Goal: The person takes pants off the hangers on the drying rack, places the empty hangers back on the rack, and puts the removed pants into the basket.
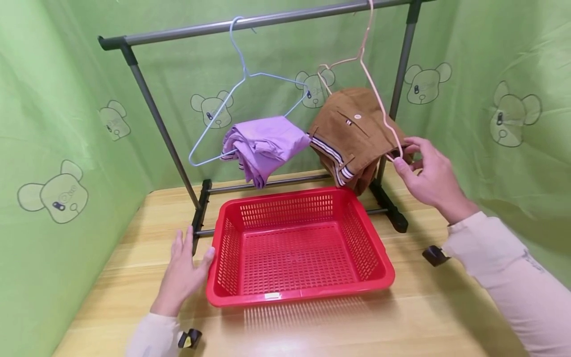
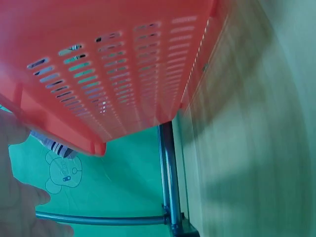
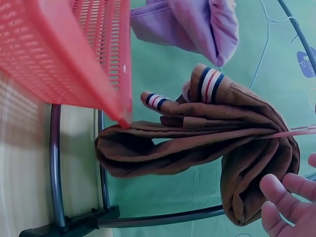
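Note:
Brown trousers [image 1: 352, 129] with a striped waistband hang folded over a pink hanger [image 1: 372, 82] on the rack. My right hand [image 1: 430, 173] is at the hanger's near corner. Its thumb overlaps that corner in the head view, and its fingers are spread and loosely bent beside the brown cloth [image 3: 256, 192] in the right wrist view. Purple folded trousers [image 1: 267, 141] hang on a blue hanger [image 1: 214, 119] to the left. My left hand [image 1: 183, 275] has straight fingers and its thumb right at the left rim of a red basket [image 1: 214, 270].
The grey clothes rack [image 1: 178, 33] stands on the wooden table [image 1: 129, 277] behind the basket. Green curtains [image 1: 49, 124] with mouse-like bear drawings enclose the back and sides. A rack foot [image 1: 394, 213] reaches forward to the right of the basket.

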Demonstrator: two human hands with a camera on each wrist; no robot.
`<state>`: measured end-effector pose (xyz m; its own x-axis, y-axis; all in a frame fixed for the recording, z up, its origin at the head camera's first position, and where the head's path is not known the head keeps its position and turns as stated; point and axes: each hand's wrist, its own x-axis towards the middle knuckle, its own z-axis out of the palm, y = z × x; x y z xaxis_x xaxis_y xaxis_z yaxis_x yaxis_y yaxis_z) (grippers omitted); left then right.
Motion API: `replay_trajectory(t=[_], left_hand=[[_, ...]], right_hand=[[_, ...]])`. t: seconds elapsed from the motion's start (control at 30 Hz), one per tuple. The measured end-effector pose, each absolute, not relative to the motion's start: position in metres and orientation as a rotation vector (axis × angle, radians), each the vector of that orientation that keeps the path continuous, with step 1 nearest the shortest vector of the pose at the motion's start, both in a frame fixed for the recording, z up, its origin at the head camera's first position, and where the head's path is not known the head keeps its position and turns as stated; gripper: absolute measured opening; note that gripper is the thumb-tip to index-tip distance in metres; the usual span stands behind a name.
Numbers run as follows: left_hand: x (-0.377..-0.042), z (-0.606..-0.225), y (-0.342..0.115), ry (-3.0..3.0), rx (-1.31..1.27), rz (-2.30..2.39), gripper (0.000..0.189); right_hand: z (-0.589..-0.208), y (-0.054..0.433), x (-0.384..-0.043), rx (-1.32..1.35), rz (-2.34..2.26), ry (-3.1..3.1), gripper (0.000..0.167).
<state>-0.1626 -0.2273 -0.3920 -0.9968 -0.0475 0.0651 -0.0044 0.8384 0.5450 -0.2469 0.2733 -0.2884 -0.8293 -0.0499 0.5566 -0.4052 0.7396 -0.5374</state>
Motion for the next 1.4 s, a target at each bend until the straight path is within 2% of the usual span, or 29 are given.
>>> replay_trajectory(t=[0.47, 0.73, 0.93, 1.4], left_hand=[[-0.159, -0.398, -0.222, -2.868, 0.037, -1.283, 0.081], [-0.160, -0.406, -0.213, -2.740, 0.099, -1.673, 0.080], [-0.162, -0.408, -0.209, -2.626, 0.138, -1.889, 0.079], [-0.162, -0.407, -0.201, -2.549, 0.165, -1.888, 0.073]], right_hand=[[-0.279, 0.265, -0.252, 0.276, 1.132, -2.373, 0.040], [-0.274, 0.263, -0.255, 0.264, 1.391, -2.323, 0.039], [-0.270, 0.258, -0.256, 0.243, 1.421, -2.289, 0.037], [-0.265, 0.254, -0.260, 0.278, 1.669, -2.282, 0.034]])
